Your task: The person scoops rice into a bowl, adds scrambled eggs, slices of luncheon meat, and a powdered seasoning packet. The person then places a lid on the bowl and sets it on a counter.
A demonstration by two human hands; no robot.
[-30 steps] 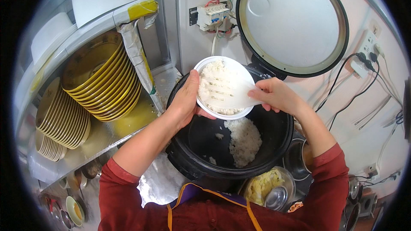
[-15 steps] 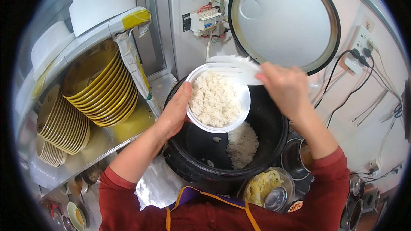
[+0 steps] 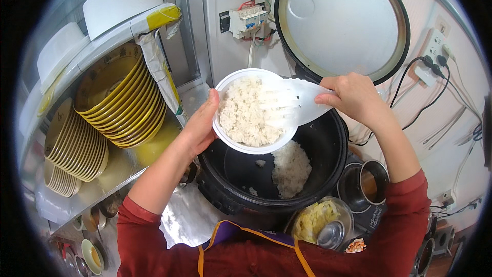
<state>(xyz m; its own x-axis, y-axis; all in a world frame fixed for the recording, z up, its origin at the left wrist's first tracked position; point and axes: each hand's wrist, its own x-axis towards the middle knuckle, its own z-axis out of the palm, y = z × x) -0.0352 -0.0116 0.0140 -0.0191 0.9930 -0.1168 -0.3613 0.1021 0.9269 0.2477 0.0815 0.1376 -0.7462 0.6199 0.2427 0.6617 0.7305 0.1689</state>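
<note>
My left hand (image 3: 200, 127) grips a white bowl (image 3: 238, 149) by its left side, the thumb up on the rim. Cooked rice (image 3: 246, 110) fills much of it. A white rice paddle (image 3: 310, 103) is pinched by its handle in my right hand (image 3: 351, 96). Its slotted blade reaches over the bowl's right rim and meets the rice. Beneath the bowl is a large black rice cooker pot (image 3: 241, 179), with a heap of rice (image 3: 291, 169) and a few small clumps on its bottom. The bowl hides the pot's far left part.
Behind the pot its round lid (image 3: 348, 25) stands raised. Stacked yellow bowls (image 3: 120, 97) fill the shelf at left. Nearer me at right are a clear bowl of yellow-green food (image 3: 315, 220) and metal pots (image 3: 373, 179). A power strip (image 3: 433, 54) with cords hangs on the right wall.
The paddle has swung down from above the bowl's far rim onto the rice. My right hand has shifted slightly right, and the bowl a little left and up.
</note>
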